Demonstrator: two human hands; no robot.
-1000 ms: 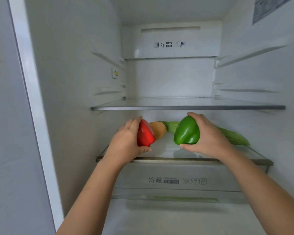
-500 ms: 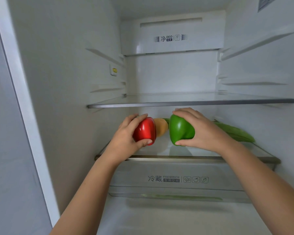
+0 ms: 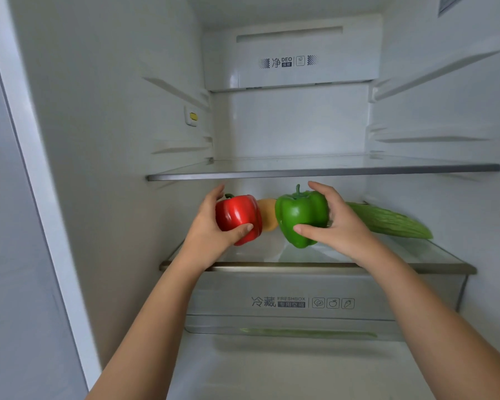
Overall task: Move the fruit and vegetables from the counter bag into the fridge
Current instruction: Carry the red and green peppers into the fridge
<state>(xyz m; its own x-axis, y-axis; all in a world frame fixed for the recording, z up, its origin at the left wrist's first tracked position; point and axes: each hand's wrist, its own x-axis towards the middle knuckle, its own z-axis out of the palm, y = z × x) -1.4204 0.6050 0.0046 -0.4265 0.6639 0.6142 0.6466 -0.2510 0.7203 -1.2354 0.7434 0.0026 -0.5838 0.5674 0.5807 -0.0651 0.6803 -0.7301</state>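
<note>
White fridge (image 3: 113,140) interior, head view.

Glass upper shelf (image 3: 315,170): metal front edge, across mid-frame.

Glass lower shelf (image 3: 315,267): just below centre.

Person's left hand (image 3: 207,235): fingers and thumb curled round a red pepper (image 3: 237,217), stem up, centre-left.

Person's right hand (image 3: 347,226): wrapped round a green pepper (image 3: 299,217), stem up, centre.

Both peppers are over the front part of the lower shelf; whether they touch the glass cannot be told.

One orange fruit (image 3: 267,216): on the lower shelf, behind and between the peppers.

One gourd (image 3: 393,223): green, ridged, lying on the lower shelf at right, behind the right hand.

Clear drawer (image 3: 286,303): marked FRESHBOX, under the lower shelf.
</note>
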